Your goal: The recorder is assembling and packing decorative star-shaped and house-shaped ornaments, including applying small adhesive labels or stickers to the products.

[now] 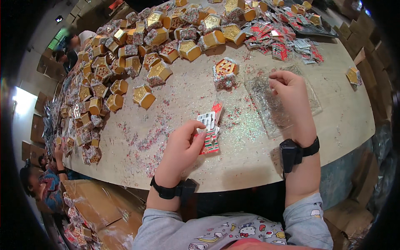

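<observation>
My left hand [183, 143] is closed, thumb against fingers, on printed cardboard tags [210, 141] with red, white and green stripes. A white hang tag [206, 120] sticks out past the fingertips. On the right, my right hand [288, 88] is bent in a pinch above a clear plastic bag [266, 125] of thin, see-through strands that look like tag fasteners. Whatever lies between those fingertips is too small to make out. Beyond and between my hands stands a gold five-sided box-like ornament [225, 71] with a beaded, sprinkle-covered rim.
A big heap of similar gold ornaments [158, 73] covers the table's left and far side. Several red and white tags [283, 39] lie piled at the far right. Loose glitter and beads [154, 137] dot the tabletop [341, 121]. Other people [50, 187] sit at the left.
</observation>
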Demonstrator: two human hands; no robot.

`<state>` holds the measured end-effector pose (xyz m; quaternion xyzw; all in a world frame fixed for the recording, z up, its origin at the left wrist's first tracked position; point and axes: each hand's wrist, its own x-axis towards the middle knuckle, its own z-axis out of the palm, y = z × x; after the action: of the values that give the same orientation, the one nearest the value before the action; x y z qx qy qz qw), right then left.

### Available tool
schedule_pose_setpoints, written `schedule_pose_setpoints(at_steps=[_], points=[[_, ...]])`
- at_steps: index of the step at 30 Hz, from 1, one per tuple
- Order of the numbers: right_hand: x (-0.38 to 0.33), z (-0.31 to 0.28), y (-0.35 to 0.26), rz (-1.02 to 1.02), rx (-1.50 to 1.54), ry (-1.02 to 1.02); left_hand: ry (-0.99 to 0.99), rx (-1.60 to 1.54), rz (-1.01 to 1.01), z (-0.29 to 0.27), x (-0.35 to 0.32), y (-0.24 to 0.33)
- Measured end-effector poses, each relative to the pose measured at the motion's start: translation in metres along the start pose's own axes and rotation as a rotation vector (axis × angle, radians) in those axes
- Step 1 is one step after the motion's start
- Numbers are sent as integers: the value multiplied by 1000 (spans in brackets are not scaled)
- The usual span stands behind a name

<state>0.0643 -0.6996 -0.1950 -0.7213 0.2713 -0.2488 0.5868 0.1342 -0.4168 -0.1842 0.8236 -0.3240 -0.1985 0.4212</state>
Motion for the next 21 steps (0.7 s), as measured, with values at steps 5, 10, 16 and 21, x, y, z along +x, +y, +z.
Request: schedule_pose_setpoints(at_steps=[5,10,16,21], points=[[1,-6,2,-34,-226,-13,-6,-222,67,4,-3,-9],[-2,-2,-1,-278,-435,88,6,-159,-13,2,-4,-2],[-5,-1,-3,-390,-507,153,98,-125,121,3,-3,-9],[-4,-4,-4,-277,-466,114,138,-532,112,3,-2,-15]])
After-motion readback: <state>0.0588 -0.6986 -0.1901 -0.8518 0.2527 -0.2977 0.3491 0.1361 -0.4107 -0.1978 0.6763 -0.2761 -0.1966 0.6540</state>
